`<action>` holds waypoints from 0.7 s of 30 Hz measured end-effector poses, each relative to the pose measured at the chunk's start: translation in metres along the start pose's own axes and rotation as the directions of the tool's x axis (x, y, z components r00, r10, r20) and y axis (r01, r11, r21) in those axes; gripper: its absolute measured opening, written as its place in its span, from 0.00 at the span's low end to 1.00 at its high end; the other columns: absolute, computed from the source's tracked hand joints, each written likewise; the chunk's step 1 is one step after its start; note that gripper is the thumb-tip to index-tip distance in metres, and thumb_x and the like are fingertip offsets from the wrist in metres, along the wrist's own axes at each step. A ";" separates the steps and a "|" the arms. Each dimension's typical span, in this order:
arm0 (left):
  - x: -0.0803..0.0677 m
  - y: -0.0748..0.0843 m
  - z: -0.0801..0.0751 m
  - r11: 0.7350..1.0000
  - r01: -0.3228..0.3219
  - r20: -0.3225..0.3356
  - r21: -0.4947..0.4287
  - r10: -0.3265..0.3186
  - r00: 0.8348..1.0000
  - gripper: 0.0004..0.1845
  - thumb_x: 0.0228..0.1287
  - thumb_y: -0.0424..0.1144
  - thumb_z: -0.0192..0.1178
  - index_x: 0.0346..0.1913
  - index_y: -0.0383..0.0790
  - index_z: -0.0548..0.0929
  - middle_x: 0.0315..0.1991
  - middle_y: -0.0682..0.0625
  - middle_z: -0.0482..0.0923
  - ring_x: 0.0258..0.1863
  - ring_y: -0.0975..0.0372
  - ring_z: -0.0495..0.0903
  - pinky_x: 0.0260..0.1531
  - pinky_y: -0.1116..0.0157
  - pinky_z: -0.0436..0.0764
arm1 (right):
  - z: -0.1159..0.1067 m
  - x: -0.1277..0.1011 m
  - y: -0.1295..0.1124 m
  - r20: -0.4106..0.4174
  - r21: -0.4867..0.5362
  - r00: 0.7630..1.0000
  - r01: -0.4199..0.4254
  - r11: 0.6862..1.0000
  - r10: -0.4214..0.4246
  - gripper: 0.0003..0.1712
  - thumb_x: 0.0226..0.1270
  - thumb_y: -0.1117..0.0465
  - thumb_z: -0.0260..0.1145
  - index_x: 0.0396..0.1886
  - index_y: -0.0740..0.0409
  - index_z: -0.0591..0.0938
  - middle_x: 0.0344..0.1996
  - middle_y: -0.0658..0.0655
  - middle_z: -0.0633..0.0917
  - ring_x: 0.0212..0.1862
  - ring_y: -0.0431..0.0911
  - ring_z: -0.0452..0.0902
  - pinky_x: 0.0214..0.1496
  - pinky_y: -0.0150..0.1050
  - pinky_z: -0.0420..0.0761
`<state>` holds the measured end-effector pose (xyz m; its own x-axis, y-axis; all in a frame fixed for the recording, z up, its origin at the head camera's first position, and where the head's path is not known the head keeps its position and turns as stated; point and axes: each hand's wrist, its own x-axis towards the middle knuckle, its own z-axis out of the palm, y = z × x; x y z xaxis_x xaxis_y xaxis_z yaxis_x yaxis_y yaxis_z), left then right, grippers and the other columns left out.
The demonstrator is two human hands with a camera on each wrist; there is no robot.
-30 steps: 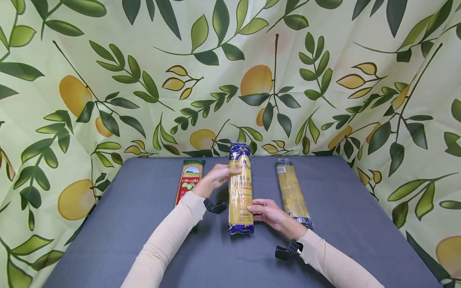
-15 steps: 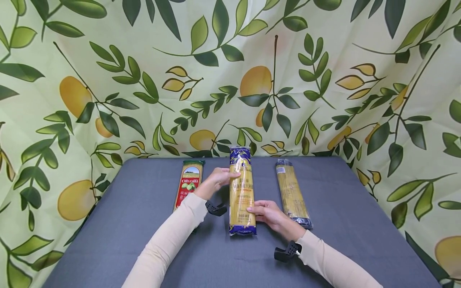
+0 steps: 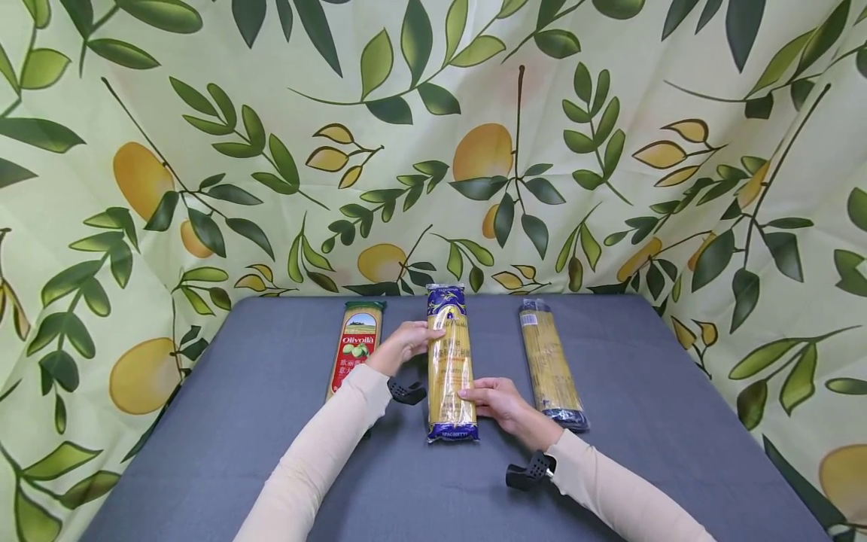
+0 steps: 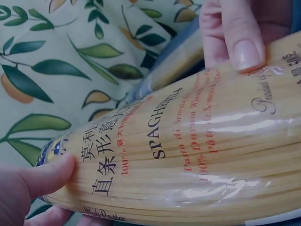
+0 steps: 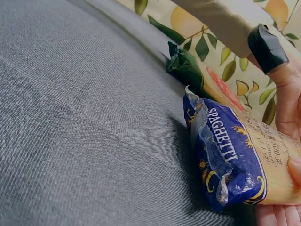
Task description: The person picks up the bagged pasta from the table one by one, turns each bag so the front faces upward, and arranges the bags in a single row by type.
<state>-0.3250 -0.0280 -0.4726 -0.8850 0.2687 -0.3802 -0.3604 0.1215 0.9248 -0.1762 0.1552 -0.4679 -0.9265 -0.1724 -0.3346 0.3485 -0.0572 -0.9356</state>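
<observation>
Between both hands is a clear packet of spaghetti with blue ends, its printed front facing up and its far end tipped up. My left hand grips its left side near the upper part, thumb over the front; in the left wrist view the thumb lies on the film and fingers curl beneath. On the lower right edge, my right hand holds it, thumb on top and fingers under. The right wrist view shows the packet's blue end just above the cloth.
A red and green Olivoilà pasta packet lies left, partly hidden by the left arm. Another spaghetti packet, barcode at its far end, lies right. Both rest on a grey cloth-covered table. A leaf-patterned curtain stands behind.
The held spaghetti packet has come down slightly and its front has turned more toward the head camera. Both hands moved along with it, the right hand shifting slightly left.
</observation>
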 end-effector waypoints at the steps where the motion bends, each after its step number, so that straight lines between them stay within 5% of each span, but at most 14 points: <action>1: 0.014 -0.007 -0.001 1.000 -0.004 0.007 -0.019 0.004 1.000 0.23 0.49 0.40 0.74 0.48 0.34 0.83 0.41 0.41 0.87 0.40 0.53 0.87 0.44 0.60 0.86 | 0.001 0.000 0.001 -0.004 -0.002 1.000 -0.003 1.000 0.003 0.12 0.60 0.70 0.66 0.42 0.71 0.81 0.22 0.46 0.87 0.27 0.38 0.84 0.36 0.33 0.87; 2: 0.020 -0.009 -0.001 1.000 0.011 -0.010 -0.011 -0.011 1.000 0.23 0.49 0.40 0.74 0.48 0.34 0.83 0.42 0.41 0.87 0.40 0.52 0.87 0.44 0.60 0.86 | 0.001 0.001 0.001 -0.009 -0.004 1.000 -0.006 1.000 0.006 0.13 0.60 0.69 0.66 0.44 0.73 0.81 0.22 0.47 0.87 0.28 0.38 0.84 0.36 0.33 0.87; 8: -0.028 0.018 0.013 0.998 0.057 -0.172 0.006 -0.055 0.984 0.22 0.54 0.35 0.70 0.51 0.29 0.81 0.43 0.39 0.87 0.34 0.58 0.88 0.44 0.64 0.87 | 0.006 0.003 0.000 -0.074 -0.025 0.997 -0.032 0.999 0.030 0.16 0.59 0.69 0.68 0.45 0.74 0.80 0.22 0.48 0.87 0.28 0.39 0.85 0.38 0.35 0.88; 11: -0.041 0.024 0.015 0.998 0.056 -0.205 -0.009 -0.056 0.977 0.22 0.54 0.34 0.71 0.51 0.27 0.81 0.37 0.42 0.88 0.23 0.65 0.85 0.35 0.69 0.87 | 0.007 0.006 0.000 -0.095 -0.033 0.995 -0.046 0.998 0.043 0.16 0.58 0.68 0.68 0.45 0.74 0.80 0.22 0.49 0.87 0.27 0.40 0.85 0.39 0.36 0.88; 16: -0.040 0.023 0.014 0.998 0.062 -0.226 -0.032 -0.068 0.972 0.24 0.53 0.35 0.72 0.53 0.28 0.81 0.33 0.45 0.89 0.16 0.70 0.78 0.24 0.75 0.83 | 0.007 0.008 -0.001 -0.112 -0.040 0.992 -0.063 0.997 0.058 0.17 0.58 0.68 0.69 0.46 0.74 0.80 0.24 0.51 0.88 0.28 0.41 0.85 0.40 0.38 0.88; 21: -0.034 0.020 0.014 0.996 0.076 -0.227 -0.043 -0.084 0.970 0.24 0.52 0.35 0.72 0.53 0.29 0.81 0.45 0.40 0.87 0.19 0.69 0.81 0.32 0.72 0.86 | 0.008 0.008 -0.004 -0.127 -0.052 0.989 -0.083 0.995 0.076 0.16 0.58 0.68 0.69 0.44 0.73 0.81 0.24 0.52 0.89 0.28 0.40 0.85 0.40 0.38 0.88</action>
<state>-0.2979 -0.0210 -0.4412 -0.8952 0.0335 -0.4444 -0.4394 0.1000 0.8927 -0.1841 0.1465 -0.4664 -0.9079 -0.0495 -0.4164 0.4165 0.0084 -0.9091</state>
